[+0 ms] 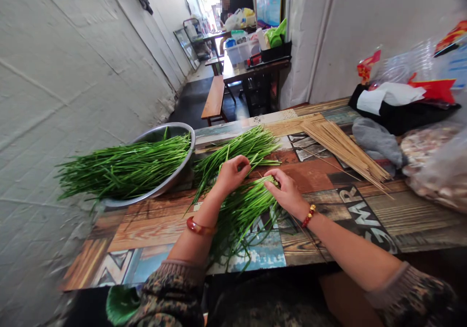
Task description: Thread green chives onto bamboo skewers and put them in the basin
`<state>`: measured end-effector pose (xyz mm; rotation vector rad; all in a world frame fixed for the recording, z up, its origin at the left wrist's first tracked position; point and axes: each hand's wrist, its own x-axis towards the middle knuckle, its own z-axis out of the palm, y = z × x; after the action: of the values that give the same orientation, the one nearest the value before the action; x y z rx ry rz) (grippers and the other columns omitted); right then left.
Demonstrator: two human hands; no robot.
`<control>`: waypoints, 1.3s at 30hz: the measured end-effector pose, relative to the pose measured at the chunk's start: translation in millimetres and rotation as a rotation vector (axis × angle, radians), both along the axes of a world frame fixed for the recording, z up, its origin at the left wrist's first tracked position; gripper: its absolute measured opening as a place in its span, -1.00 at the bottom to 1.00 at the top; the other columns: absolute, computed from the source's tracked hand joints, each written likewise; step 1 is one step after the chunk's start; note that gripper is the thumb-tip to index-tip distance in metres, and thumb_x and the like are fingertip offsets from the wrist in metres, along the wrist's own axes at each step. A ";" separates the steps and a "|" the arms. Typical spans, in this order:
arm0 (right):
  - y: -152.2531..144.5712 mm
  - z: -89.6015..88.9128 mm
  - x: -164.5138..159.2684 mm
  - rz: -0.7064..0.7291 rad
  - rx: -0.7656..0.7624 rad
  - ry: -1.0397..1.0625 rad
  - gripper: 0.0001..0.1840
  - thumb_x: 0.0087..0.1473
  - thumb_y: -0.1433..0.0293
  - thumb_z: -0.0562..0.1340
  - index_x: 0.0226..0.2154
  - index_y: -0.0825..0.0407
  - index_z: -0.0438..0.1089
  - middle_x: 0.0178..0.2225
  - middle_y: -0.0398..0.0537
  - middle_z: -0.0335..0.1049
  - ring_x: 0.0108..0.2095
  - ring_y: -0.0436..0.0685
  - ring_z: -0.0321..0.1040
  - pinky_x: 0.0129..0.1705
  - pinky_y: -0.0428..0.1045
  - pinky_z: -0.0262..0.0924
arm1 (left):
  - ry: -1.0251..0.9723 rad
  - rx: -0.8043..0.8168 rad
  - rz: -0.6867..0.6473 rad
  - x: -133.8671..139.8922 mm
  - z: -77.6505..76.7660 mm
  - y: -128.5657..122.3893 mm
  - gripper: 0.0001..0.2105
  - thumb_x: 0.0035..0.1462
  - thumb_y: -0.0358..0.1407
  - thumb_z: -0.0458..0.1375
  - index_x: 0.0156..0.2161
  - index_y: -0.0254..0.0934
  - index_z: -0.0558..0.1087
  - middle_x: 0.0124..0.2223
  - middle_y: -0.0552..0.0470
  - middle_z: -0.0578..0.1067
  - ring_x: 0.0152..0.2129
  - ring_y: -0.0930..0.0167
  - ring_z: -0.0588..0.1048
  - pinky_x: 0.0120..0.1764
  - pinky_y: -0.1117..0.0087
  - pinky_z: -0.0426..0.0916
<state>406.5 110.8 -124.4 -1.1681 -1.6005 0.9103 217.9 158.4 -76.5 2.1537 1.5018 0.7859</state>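
Over the near bunch of garlic chives point(248, 205), my left hand point(234, 173) is closed in a pinch. Whatever sits between its fingertips is too small to make out. My right hand point(288, 191) is wrapped round the pale cut ends of that near bunch, whose green leaves fan toward the table's front edge. Just beyond both hands lies a second pile of chives point(251, 144). A metal basin point(174, 180) at the left holds a large heap of chives point(127, 164). At the right, a spread of thin bamboo skewers point(345, 147) rests on the table.
A grey plastic bag point(375, 139) and a clear bag of pale pieces point(434, 166) crowd the right end of the patterned table point(314, 171). Behind stand a bench point(214, 98) and a table with a plastic bin point(242, 52). A person point(225, 8) is far back.
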 end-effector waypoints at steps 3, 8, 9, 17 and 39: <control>-0.7 -0.3 -0.3 -0.027 -0.017 0.020 -0.80 0.05 0.31 0.16 -0.25 0.02 0.35 -0.31 -0.05 0.43 -0.29 0.10 0.35 -0.21 0.00 0.22 | -0.212 -0.170 -0.045 10.5 -8.3 -6.9 -0.91 0.07 -0.34 0.10 -0.34 -0.32 0.43 -0.47 0.12 0.42 -0.54 0.52 0.33 -0.42 0.49 0.21; -0.9 2.1 -0.8 -0.022 -0.036 0.045 -0.75 0.03 0.34 0.16 -0.18 0.00 0.37 -0.21 -0.04 0.47 -0.21 0.12 0.39 -0.12 0.03 0.24 | -0.467 -0.304 -0.017 14.9 -21.2 -15.6 -0.79 0.05 -0.23 0.16 -0.27 -0.35 0.50 -0.36 0.02 0.52 -0.43 0.46 0.43 -0.33 0.46 0.29; -0.9 2.9 -0.9 -0.016 -0.041 0.043 -0.74 0.04 0.34 0.15 -0.17 -0.01 0.38 -0.20 -0.04 0.47 -0.18 0.13 0.39 -0.09 0.04 0.24 | -0.500 -0.311 0.001 14.8 -22.0 -16.3 -0.77 0.04 -0.21 0.19 -0.27 -0.35 0.52 -0.34 0.00 0.54 -0.41 0.44 0.44 -0.31 0.45 0.31; -0.6 4.4 0.3 0.016 -0.066 0.039 -0.74 0.11 0.28 0.15 -0.16 -0.04 0.43 -0.16 -0.08 0.50 -0.10 0.16 0.41 0.00 0.07 0.23 | -0.476 -0.226 0.006 14.8 -18.6 -19.4 -0.81 0.02 -0.21 0.22 -0.35 -0.32 0.56 -0.38 0.00 0.56 -0.42 0.43 0.45 -0.33 0.44 0.30; -3.2 4.2 0.7 0.008 -0.052 0.034 -0.70 0.10 0.31 0.16 -0.12 -0.01 0.46 -0.13 -0.06 0.52 -0.13 0.15 0.43 -0.02 0.06 0.27 | -0.397 -0.128 -0.007 18.4 -16.0 -21.7 -0.85 0.06 -0.28 0.19 -0.38 -0.33 0.55 -0.43 0.03 0.53 -0.50 0.49 0.38 -0.45 0.49 0.20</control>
<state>407.2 107.6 -120.2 -1.1771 -1.5632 0.9770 236.3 136.7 -92.5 1.7793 1.2979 1.0150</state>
